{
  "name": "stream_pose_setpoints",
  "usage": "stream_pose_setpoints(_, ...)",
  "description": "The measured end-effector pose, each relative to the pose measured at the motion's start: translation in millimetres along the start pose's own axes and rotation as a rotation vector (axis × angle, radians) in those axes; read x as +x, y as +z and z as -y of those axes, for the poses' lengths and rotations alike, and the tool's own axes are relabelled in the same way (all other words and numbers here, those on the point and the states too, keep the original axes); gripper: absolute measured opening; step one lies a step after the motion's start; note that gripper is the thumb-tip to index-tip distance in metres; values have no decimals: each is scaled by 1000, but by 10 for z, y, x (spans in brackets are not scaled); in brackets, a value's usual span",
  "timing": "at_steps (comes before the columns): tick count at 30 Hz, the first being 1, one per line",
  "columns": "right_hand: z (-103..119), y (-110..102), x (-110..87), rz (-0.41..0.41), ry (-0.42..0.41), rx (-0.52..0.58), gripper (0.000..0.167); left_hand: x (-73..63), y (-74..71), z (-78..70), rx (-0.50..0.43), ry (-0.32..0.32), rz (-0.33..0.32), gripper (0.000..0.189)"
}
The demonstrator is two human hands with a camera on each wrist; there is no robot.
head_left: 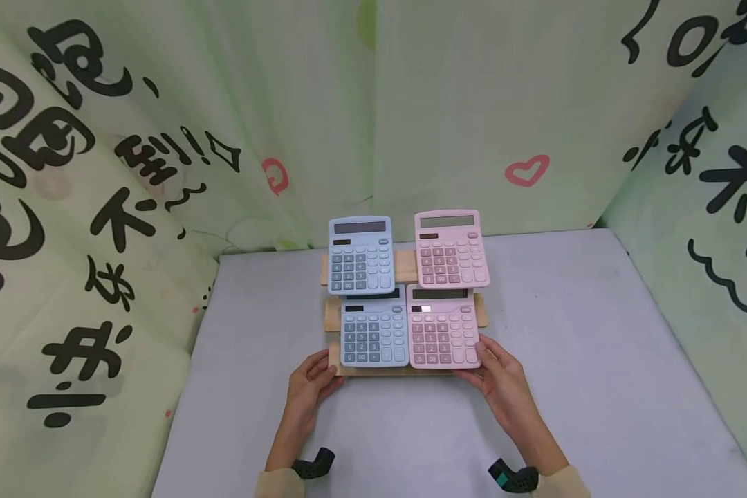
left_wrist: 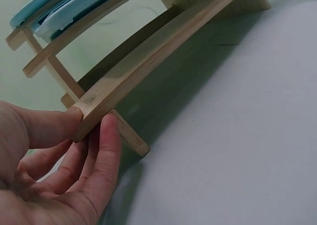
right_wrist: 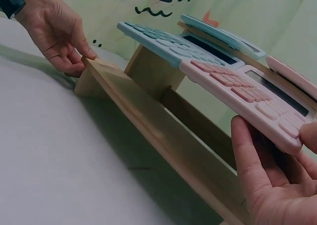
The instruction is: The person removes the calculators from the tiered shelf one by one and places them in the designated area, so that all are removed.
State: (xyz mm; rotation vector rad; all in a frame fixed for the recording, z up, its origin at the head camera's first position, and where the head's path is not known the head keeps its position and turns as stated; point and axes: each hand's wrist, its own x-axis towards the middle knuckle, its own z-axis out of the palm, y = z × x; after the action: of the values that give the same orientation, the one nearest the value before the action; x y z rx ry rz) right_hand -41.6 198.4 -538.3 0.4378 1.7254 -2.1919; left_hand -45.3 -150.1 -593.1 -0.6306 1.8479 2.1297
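A wooden tiered rack (head_left: 332, 315) stands on the table, bearing two blue and two pink calculators in two rows. The upper row has a blue calculator (head_left: 362, 257) and a pink calculator (head_left: 451, 250); below are the lower blue calculator (head_left: 375, 339) and the lower pink calculator (head_left: 445, 337). My left hand (head_left: 305, 391) pinches the left end of the rack's lowest board (left_wrist: 124, 81), thumb on top, fingers beneath. At the right, my right hand (right_wrist: 267, 178) grips the lower pink calculator's front right corner, thumb above and fingers under it.
The table (head_left: 255, 304) has a pale cover that extends around the rack. Light green curtains (head_left: 448, 104) with black writing and red hearts hang at the back and both sides. Black straps (head_left: 314, 465) sit at both wrists.
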Motion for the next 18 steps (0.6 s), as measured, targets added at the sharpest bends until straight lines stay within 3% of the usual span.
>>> stream_pose_setpoints(18, -55, -32, -97, -48, -12, -47, 67, -11, -14, 18, -23, 18, 22, 51)
